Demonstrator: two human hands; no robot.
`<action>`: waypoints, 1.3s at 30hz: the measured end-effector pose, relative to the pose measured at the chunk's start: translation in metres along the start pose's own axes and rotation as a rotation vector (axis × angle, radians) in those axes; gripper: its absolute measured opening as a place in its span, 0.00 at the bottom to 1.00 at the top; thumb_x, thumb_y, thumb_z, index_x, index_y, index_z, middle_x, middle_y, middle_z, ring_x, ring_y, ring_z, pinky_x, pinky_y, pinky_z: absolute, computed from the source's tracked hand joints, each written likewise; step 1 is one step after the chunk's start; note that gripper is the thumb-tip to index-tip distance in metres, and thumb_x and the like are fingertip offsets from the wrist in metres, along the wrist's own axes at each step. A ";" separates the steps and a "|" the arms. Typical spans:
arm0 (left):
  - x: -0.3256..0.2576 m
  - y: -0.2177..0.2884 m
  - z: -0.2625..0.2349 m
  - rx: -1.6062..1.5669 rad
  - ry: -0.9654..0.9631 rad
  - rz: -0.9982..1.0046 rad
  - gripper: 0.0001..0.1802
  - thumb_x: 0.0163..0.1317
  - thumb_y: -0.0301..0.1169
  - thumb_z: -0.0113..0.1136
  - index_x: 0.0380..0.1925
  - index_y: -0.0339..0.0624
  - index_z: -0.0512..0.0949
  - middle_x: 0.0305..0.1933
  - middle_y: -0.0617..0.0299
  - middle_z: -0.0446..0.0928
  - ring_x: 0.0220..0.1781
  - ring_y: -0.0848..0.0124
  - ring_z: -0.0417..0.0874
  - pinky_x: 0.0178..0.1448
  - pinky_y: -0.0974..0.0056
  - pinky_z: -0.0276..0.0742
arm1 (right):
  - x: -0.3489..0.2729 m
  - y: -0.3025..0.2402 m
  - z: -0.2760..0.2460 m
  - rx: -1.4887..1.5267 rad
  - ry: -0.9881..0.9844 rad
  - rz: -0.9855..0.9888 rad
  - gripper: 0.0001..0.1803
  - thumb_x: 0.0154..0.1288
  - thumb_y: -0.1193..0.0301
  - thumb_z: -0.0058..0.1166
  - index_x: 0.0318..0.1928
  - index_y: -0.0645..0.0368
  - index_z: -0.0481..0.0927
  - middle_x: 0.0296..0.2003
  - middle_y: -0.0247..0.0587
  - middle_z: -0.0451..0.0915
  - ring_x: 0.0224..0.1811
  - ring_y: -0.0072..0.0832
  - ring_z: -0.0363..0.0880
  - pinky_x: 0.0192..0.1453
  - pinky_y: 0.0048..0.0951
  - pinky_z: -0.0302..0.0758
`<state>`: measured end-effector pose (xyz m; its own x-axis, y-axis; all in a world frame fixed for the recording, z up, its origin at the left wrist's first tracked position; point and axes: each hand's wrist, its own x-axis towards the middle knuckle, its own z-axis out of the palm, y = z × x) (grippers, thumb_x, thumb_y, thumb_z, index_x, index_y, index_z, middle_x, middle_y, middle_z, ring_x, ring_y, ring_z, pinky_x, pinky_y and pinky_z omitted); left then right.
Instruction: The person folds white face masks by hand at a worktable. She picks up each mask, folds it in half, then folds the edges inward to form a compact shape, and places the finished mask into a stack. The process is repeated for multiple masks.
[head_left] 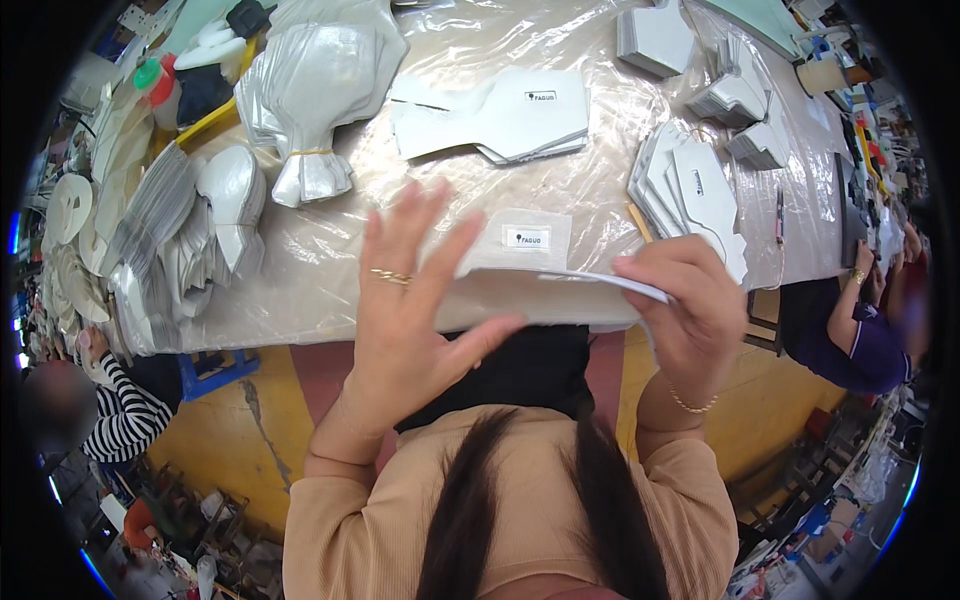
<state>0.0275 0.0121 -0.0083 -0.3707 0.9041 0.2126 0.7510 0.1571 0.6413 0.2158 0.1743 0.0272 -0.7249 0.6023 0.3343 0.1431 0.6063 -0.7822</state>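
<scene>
My right hand (692,305) pinches the right end of a thin white cut panel (640,288) between thumb and fingers. The panel is tilted, seen almost edge-on above the table's near edge, so its face is hidden. By its left end, my left hand (415,290) is raised with fingers spread and nothing in it; whether it touches the panel I cannot tell. Just beyond lies a small translucent sheet (552,228) with a printed rectangle. Farther off is a loose stack of white panels (490,115), the top one bearing a small printed mark. More marked panels (690,175) lie fanned at right.
Clear plastic covers the table (310,270). Banded bundles of white pieces (310,90) and stacked panels (160,225) crowd the left, with smaller stacks (655,40) at far right. A pen (780,215) lies at right. Other people (125,410) work at both sides.
</scene>
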 end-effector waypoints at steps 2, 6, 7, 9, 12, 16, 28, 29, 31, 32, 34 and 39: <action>0.003 -0.002 -0.004 -0.095 -0.176 -0.114 0.22 0.60 0.38 0.69 0.52 0.39 0.81 0.54 0.46 0.80 0.59 0.50 0.79 0.67 0.49 0.68 | -0.010 0.018 0.014 0.163 -0.018 0.161 0.10 0.61 0.83 0.61 0.43 0.64 0.87 0.33 0.38 0.81 0.35 0.24 0.80 0.37 0.22 0.75; 0.011 -0.021 0.018 -0.392 -0.303 -0.422 0.16 0.60 0.32 0.69 0.44 0.33 0.82 0.31 0.53 0.81 0.34 0.66 0.80 0.42 0.64 0.75 | -0.035 0.058 0.048 0.541 0.019 0.564 0.06 0.67 0.79 0.60 0.43 0.67 0.84 0.33 0.36 0.80 0.33 0.18 0.80 0.34 0.20 0.76; 0.014 -0.027 0.027 -0.418 -0.261 -0.422 0.15 0.59 0.30 0.70 0.42 0.31 0.82 0.26 0.57 0.80 0.28 0.74 0.77 0.35 0.68 0.73 | -0.040 0.068 0.053 0.623 0.042 0.683 0.06 0.67 0.79 0.60 0.43 0.68 0.83 0.33 0.35 0.80 0.33 0.17 0.80 0.33 0.20 0.76; 0.018 -0.037 0.041 -0.336 -0.256 -0.398 0.16 0.59 0.30 0.70 0.43 0.31 0.82 0.25 0.58 0.79 0.28 0.75 0.76 0.36 0.68 0.73 | -0.047 0.083 0.059 0.536 0.028 0.726 0.07 0.67 0.77 0.62 0.41 0.70 0.82 0.33 0.35 0.79 0.30 0.17 0.81 0.32 0.19 0.76; 0.023 -0.048 0.052 -0.291 -0.309 -0.449 0.17 0.59 0.31 0.70 0.45 0.32 0.82 0.24 0.60 0.77 0.27 0.77 0.75 0.35 0.69 0.72 | -0.046 0.096 0.066 0.397 0.015 0.741 0.07 0.67 0.75 0.63 0.39 0.66 0.79 0.27 0.33 0.80 0.26 0.15 0.78 0.31 0.17 0.73; 0.023 -0.053 0.058 -0.326 -0.339 -0.487 0.18 0.60 0.34 0.69 0.48 0.36 0.81 0.25 0.50 0.79 0.27 0.59 0.82 0.37 0.61 0.76 | -0.041 0.101 0.066 0.398 0.008 0.737 0.07 0.67 0.75 0.63 0.39 0.64 0.78 0.25 0.33 0.81 0.25 0.14 0.77 0.31 0.17 0.72; 0.008 -0.041 0.015 -0.873 -0.414 -0.645 0.11 0.63 0.25 0.68 0.42 0.34 0.77 0.31 0.66 0.79 0.32 0.81 0.77 0.36 0.74 0.71 | -0.056 0.074 -0.058 -0.078 -0.647 0.827 0.26 0.62 0.78 0.63 0.62 0.62 0.76 0.35 0.42 0.84 0.33 0.21 0.82 0.39 0.23 0.78; 0.008 -0.040 0.013 -0.841 -0.486 -0.638 0.12 0.63 0.25 0.68 0.43 0.34 0.76 0.30 0.67 0.78 0.32 0.83 0.77 0.36 0.76 0.70 | -0.058 0.071 -0.061 -0.181 -0.655 0.623 0.27 0.61 0.77 0.64 0.62 0.61 0.76 0.36 0.42 0.84 0.34 0.21 0.83 0.40 0.23 0.79; 0.007 -0.038 0.012 -0.785 -0.623 -0.602 0.12 0.64 0.25 0.68 0.43 0.33 0.75 0.30 0.69 0.76 0.32 0.85 0.76 0.36 0.78 0.68 | -0.063 0.064 -0.060 -0.420 -0.678 0.424 0.30 0.59 0.76 0.66 0.63 0.60 0.76 0.40 0.44 0.84 0.37 0.21 0.83 0.43 0.24 0.79; 0.006 -0.037 0.014 -0.791 -0.650 -0.584 0.12 0.64 0.25 0.67 0.43 0.33 0.75 0.30 0.70 0.76 0.32 0.86 0.76 0.35 0.78 0.68 | -0.065 0.064 -0.052 -0.241 -0.582 0.412 0.28 0.59 0.75 0.66 0.62 0.61 0.76 0.41 0.44 0.84 0.38 0.22 0.83 0.43 0.24 0.79; 0.003 -0.034 0.019 -0.777 -0.691 -0.519 0.13 0.65 0.26 0.67 0.43 0.33 0.74 0.29 0.70 0.76 0.32 0.86 0.76 0.34 0.78 0.67 | -0.068 0.070 -0.023 0.047 -0.449 0.449 0.27 0.60 0.74 0.66 0.60 0.63 0.77 0.43 0.44 0.84 0.40 0.22 0.83 0.44 0.25 0.80; 0.002 -0.030 0.031 -0.606 -0.505 -0.504 0.15 0.66 0.26 0.66 0.48 0.35 0.74 0.28 0.68 0.75 0.28 0.85 0.74 0.28 0.76 0.65 | -0.066 0.076 0.028 0.449 -0.415 0.783 0.19 0.66 0.73 0.64 0.55 0.67 0.79 0.43 0.40 0.83 0.39 0.20 0.82 0.39 0.21 0.79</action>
<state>0.0217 0.0214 -0.0501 -0.1872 0.8734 -0.4497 0.1009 0.4724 0.8756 0.2557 0.1658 -0.0694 -0.7258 0.4670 -0.5052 0.4758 -0.1896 -0.8589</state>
